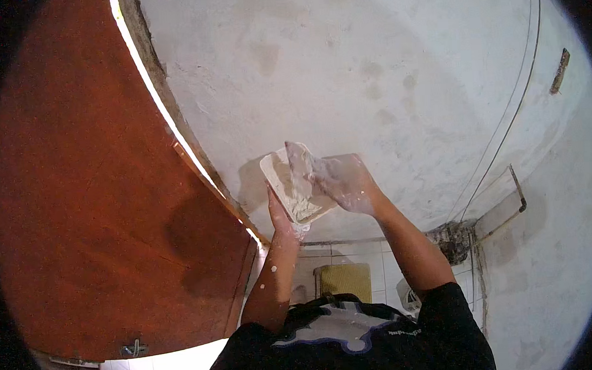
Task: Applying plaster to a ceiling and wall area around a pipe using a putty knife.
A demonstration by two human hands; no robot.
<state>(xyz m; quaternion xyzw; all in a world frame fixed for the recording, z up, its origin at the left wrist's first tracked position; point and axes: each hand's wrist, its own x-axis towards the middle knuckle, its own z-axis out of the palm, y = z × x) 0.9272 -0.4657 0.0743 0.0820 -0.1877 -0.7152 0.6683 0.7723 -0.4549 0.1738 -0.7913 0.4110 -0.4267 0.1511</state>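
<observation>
The left hand [283, 220] comes up from below and is closed around the lower end of a small flat tray [295, 185], a white rectangular thing held tilted up against the wall [370, 67], its open face turned toward the person. The right hand [343, 182], caked pale with plaster, is wrapped around the handle of a broad scraper blade [299, 159] whose flat edge lies in the tray, pressed into the load. What the tray carries is a wet off-white putty [298, 199], smeared unevenly over the face and thickest toward the lower half; how deep it lies I cannot tell. The tray is steep enough that I'd judge the putty could slide off the low edge and drop onto the person's black shirt [358, 342] or the white floor tiles [165, 366] underneath, most of all if the blade drags hard downward. Both hands are slick with the stuff, so a slipping grip on tray or blade looks a fair risk too. To the left, the reddish-brown door [102, 195] stands just beside the work, with daylight showing along its edge; a flick of putty could easily mark it. On the right, thin cables [507, 120] run down the wall to a rough broken patch [454, 240], which are well apart from the hands. A yellowish mat [343, 281] lies on the floor below.
</observation>
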